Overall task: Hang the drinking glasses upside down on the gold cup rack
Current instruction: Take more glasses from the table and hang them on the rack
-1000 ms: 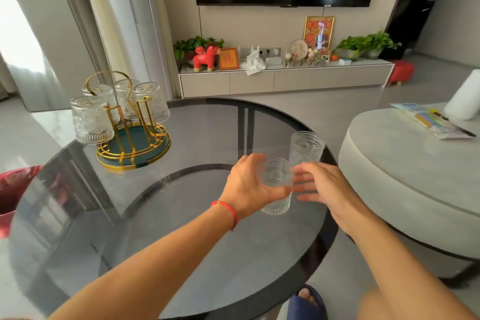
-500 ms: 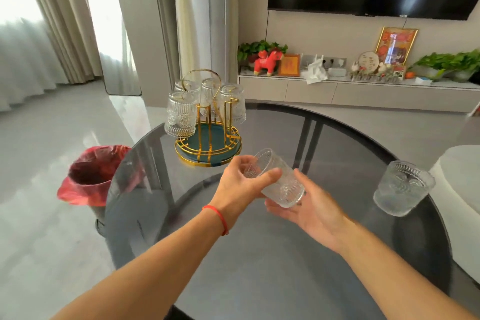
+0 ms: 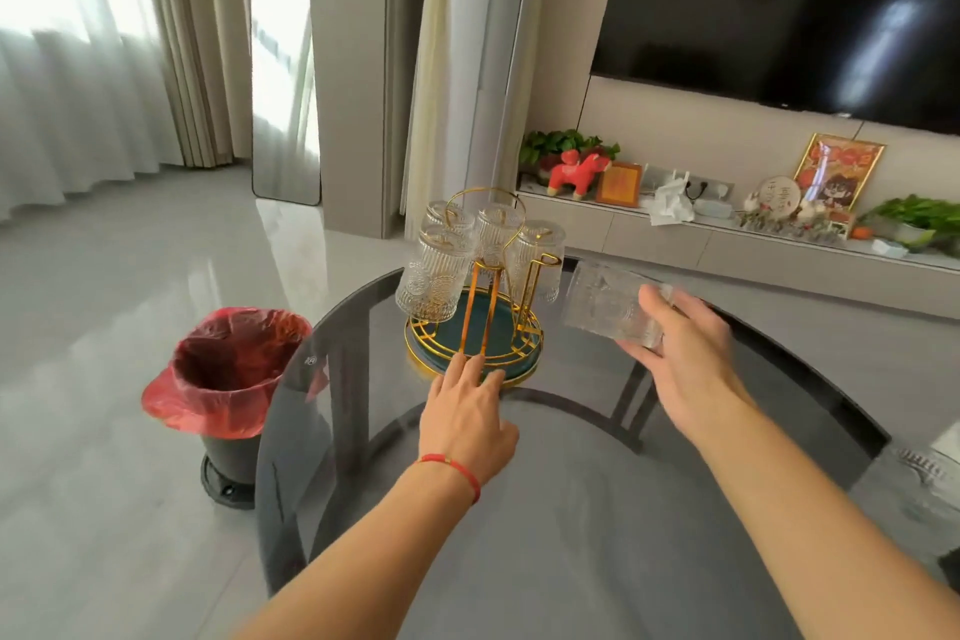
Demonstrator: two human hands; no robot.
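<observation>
Now glass (image 3: 613, 308) in right hand (image 3: 685, 353): sideways, mouth toward rack (image 3: 475, 327).

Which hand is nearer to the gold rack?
Left. The left hand touches the gold rack at its base; the right hand holds a glass beside it.

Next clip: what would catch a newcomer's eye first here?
Centre of the dark round table: a gold cup rack with four glasses hung upside down. The right hand holds another glass beside it; the left hand touches the rack's base. A red-lined bin stands left.
</observation>
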